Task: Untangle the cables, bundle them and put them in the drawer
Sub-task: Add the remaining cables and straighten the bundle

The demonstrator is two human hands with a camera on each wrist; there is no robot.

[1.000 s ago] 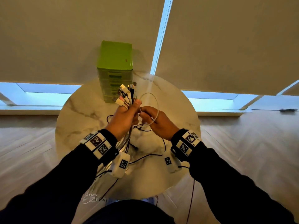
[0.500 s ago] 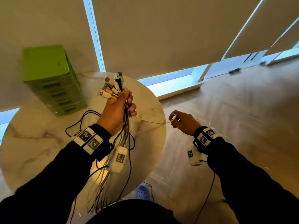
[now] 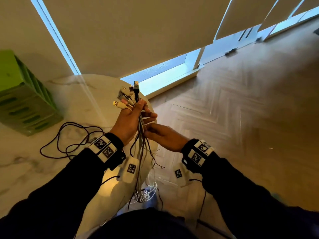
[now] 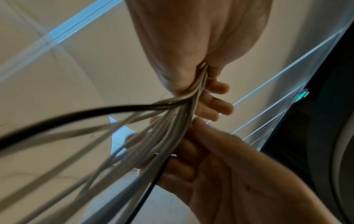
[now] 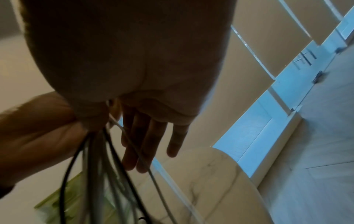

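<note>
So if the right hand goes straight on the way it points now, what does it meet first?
The cables. The right hand points toward the bunch just below the left hand, and its fingertips already seem to touch the strands. Depth is hard to judge.

cables [image 3: 141,150]: smooth plastic sheaths, grey, white and black
plugs [image 3: 126,96]: glossy plastic bodies, bright metal tips
table [image 3: 34,169]: polished marble look, veined, reflective
drawer unit [image 3: 24,100], left edge of frame: green plastic, slight sheen
floor [image 3: 241,109]: wood herringbone, satin
blinds [image 3: 138,31]: matt cloth
sleeves [image 3: 51,204]: dark matt cloth
</note>
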